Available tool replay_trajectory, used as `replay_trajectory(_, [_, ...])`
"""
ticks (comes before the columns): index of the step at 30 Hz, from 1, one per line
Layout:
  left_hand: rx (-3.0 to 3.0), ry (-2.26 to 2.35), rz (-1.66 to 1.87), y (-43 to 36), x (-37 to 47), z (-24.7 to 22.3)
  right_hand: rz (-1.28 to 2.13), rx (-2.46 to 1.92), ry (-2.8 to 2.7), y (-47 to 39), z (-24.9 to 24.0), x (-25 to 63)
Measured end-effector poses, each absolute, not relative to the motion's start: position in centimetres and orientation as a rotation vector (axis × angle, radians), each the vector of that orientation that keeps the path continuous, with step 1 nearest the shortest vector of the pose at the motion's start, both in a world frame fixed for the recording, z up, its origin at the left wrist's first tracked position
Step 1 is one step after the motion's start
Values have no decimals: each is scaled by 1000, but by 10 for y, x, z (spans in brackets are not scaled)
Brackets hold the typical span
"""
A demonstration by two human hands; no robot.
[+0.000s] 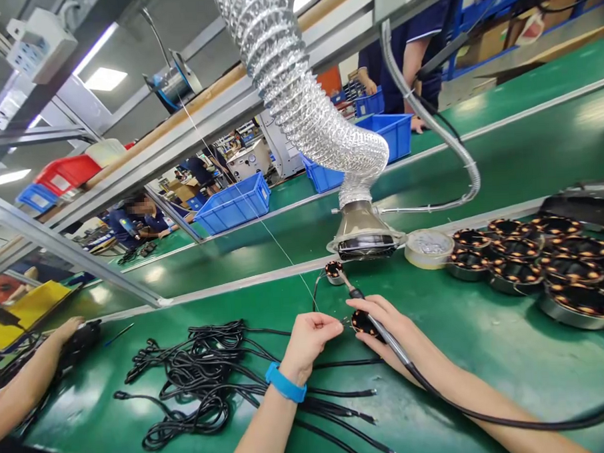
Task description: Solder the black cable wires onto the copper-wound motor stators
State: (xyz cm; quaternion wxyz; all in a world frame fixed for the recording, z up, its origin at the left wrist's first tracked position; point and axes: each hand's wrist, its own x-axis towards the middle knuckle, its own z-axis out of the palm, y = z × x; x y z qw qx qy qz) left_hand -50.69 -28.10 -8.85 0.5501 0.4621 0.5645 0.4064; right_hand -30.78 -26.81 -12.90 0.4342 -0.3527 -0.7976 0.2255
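Note:
My right hand (394, 329) is wrapped round a soldering iron (389, 336), its tip pointing up and left. The same hand's fingers touch a round motor stator (363, 322) with copper windings. Close by on the left, my left hand (307, 340), with a blue wristband, is closed in a pinch where thin solder wire (283, 251) comes down from an overhead spool (176, 85). Just past the iron's tip sits a second small stator (334, 272) with a black lead. Black cables (198, 371) lie bundled to the left, stripped ends pointing right under my left forearm.
A silver duct (322, 119) ends in a fume hood (365, 234) over the bench. Several stators (518, 250) sit at right beside a round clear container (428, 248). At far left is another person's hand (69, 328). Blue bins (235, 203) stand behind.

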Motion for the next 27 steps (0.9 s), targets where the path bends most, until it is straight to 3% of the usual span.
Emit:
replay_trajectory(11, [1171, 1352, 856, -283, -508, -90, 438, -734, -2033, -273, -117, -312])
replay_trajectory(17, [1156, 1121, 787, -287, -503, -95, 440, -663, -2029, -275, -126, -319])
replay_trajectory(23, [969, 964, 1021, -278, -500, -105, 530, -717, -1772, -282, -127, -340])
replay_trajectory(27, [1005, 1027, 1097, -268, -506, -97, 352, -750, -1767, -278, -125, -337])
